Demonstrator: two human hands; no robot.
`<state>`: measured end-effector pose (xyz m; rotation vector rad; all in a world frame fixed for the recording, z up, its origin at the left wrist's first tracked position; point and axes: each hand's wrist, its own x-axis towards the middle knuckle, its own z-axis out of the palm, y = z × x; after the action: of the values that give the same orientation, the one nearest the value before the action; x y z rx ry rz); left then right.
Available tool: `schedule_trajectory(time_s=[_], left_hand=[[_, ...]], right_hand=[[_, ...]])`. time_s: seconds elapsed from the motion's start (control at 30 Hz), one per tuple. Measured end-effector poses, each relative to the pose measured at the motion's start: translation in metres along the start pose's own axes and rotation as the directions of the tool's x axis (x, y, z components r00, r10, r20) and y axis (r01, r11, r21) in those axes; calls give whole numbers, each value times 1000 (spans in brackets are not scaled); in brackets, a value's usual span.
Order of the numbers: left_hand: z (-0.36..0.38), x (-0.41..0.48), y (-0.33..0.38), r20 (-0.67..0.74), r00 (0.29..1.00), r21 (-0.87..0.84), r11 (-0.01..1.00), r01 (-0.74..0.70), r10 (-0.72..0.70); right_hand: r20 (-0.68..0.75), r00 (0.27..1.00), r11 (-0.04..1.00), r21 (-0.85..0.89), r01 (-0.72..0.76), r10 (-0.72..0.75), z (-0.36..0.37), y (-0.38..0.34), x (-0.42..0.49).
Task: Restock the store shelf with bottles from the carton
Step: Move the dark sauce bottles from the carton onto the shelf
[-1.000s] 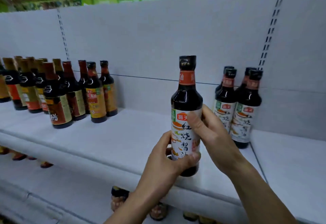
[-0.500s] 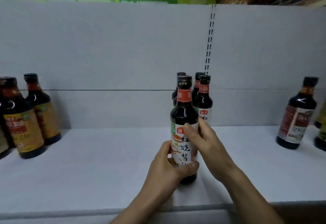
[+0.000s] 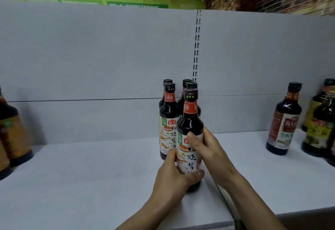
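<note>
A dark soy sauce bottle [image 3: 190,121] with a white label and an orange neck band stands upright on the white shelf [image 3: 94,179]. Both hands hold it: my left hand [image 3: 174,177] wraps its lower part from the left, my right hand [image 3: 206,148] grips the label from the right. Right behind it stands a group of several matching bottles [image 3: 168,121], close to the held one. The carton is out of view.
Dark bottles with other labels [image 3: 283,121] stand at the right of the shelf. Orange-labelled bottles [image 3: 14,135] stand at the far left. A grey back panel with a slotted upright [image 3: 196,48] rises behind. The shelf's front edge runs along the bottom right.
The bottle has travelled in both hands to the right along the shelf and down, now standing in front of the matching group. My view swung right, so the right-hand bottles came in.
</note>
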<state>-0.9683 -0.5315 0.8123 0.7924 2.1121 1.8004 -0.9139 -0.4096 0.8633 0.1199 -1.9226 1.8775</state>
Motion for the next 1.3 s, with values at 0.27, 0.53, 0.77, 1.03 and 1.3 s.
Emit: schedule_trajectory(time_s=[0.27, 0.53, 0.77, 1.03, 1.3], left_hand=[[16, 13, -6, -20, 1000, 15, 1000, -16, 16], [26, 21, -4, -30, 999, 65, 998, -18, 20], [32, 27, -3, -46, 998, 120, 992, -39, 45], [35, 33, -3, -74, 995, 159, 986, -48, 60], [38, 33, -2, -112, 992, 208, 977, -40, 65]], right_hand=[[-7, 1000, 1000, 13, -11, 12, -19, 6, 5], [7, 999, 998, -55, -40, 41, -30, 4, 6], [-46, 996, 984, -155, -88, 81, -36, 17, 7], [-127, 990, 961, -261, -87, 56, -42, 33, 17], [-159, 987, 950, -308, -54, 5, -47, 41, 20]])
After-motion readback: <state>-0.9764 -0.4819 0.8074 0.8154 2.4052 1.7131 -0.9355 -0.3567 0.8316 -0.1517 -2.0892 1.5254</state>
